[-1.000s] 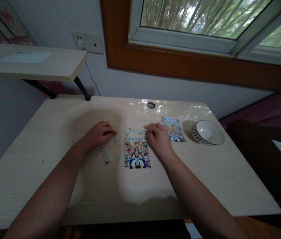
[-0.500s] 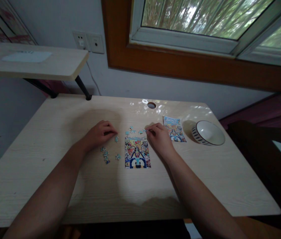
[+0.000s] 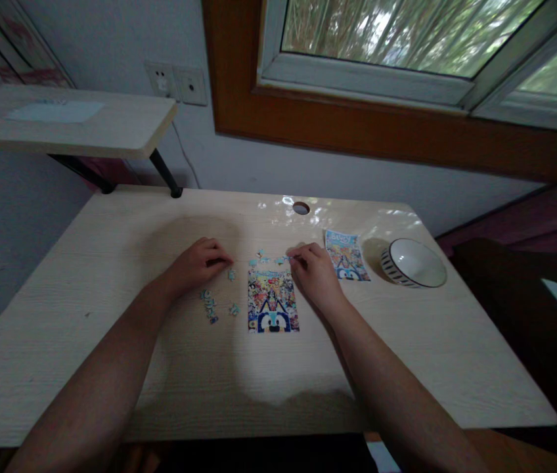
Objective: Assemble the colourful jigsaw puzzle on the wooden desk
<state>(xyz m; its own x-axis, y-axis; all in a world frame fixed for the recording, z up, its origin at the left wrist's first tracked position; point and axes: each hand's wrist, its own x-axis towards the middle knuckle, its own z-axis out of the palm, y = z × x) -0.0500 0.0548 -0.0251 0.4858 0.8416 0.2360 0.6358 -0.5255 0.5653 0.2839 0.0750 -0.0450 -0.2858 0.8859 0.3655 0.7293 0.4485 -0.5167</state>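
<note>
A partly built colourful jigsaw puzzle (image 3: 272, 299) lies in the middle of the pale wooden desk (image 3: 111, 263). My right hand (image 3: 314, 272) rests at the puzzle's upper right corner, fingers curled and pinching a small blue piece against the top edge. My left hand (image 3: 197, 263) lies to the left with fingers curled on the desk, its tips beside a loose piece (image 3: 230, 274). Several loose blue pieces (image 3: 209, 307) lie just below that hand. More pieces (image 3: 261, 258) sit along the puzzle's top edge.
A printed reference picture (image 3: 347, 255) lies right of the puzzle, and a white striped bowl (image 3: 412, 263) stands beyond it. A cable hole (image 3: 301, 208) is near the desk's back edge. A raised shelf (image 3: 71, 125) overhangs the back left corner. A dark chair (image 3: 519, 309) is at the right.
My right hand has shifted slightly down and left onto the puzzle's top right corner. The left hand has stayed in place.
</note>
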